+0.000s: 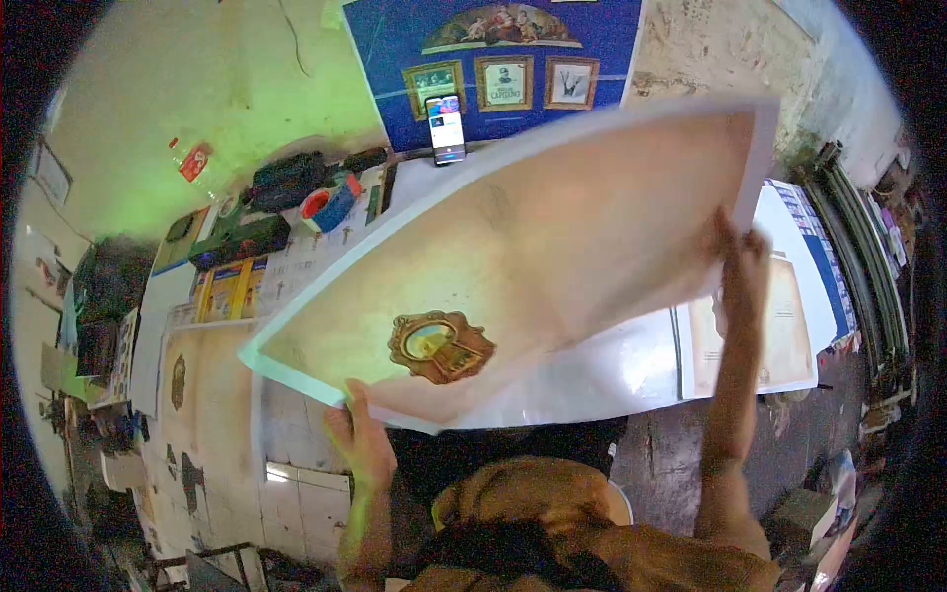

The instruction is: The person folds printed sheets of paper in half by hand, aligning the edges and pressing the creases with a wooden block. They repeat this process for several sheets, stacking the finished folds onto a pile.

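Brown clothing (552, 513) at 6 o'clock, with a large print (572, 227) held up above it in both hands.
The left hand (360, 434) pinches the sheet's near edge at 7 o'clock, thumb on top; the right hand (742, 266) closes on its edge at 3 o'clock. The tilted sheet fills the centre, with a gilt frame motif (439, 345) at its lower left. A phone (446, 128) stands at 12 o'clock against a blue poster (395, 39).

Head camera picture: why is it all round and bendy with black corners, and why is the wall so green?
In the head view, a wide lens bows straight edges, like those of the printed sheet held by the left hand and right hand, and leaves black corners; in the head view, the wall shows a green cast, its source unseen; the phone screen glows bright.
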`<action>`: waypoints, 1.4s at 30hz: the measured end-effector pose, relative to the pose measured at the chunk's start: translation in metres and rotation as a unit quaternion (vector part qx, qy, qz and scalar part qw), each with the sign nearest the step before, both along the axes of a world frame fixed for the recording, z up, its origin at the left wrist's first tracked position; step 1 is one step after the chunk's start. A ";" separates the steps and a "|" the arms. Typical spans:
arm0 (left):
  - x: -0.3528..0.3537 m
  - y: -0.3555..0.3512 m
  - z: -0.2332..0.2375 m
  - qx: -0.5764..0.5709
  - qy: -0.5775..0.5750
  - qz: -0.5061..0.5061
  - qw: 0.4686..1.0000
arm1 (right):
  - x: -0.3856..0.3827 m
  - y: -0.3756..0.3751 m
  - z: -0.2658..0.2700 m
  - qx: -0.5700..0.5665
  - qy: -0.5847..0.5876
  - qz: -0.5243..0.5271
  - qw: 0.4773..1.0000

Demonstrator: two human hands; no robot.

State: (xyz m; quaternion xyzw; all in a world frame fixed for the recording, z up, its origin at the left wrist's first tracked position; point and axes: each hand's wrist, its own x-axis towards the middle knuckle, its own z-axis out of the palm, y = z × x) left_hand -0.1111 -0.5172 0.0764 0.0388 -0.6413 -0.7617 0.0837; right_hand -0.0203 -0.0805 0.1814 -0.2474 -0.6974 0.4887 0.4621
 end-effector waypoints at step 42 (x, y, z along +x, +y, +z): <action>0.078 -0.057 -0.054 -0.358 -0.158 -0.247 0.887 | 0.129 -0.139 -0.120 -0.114 -0.479 0.259 0.831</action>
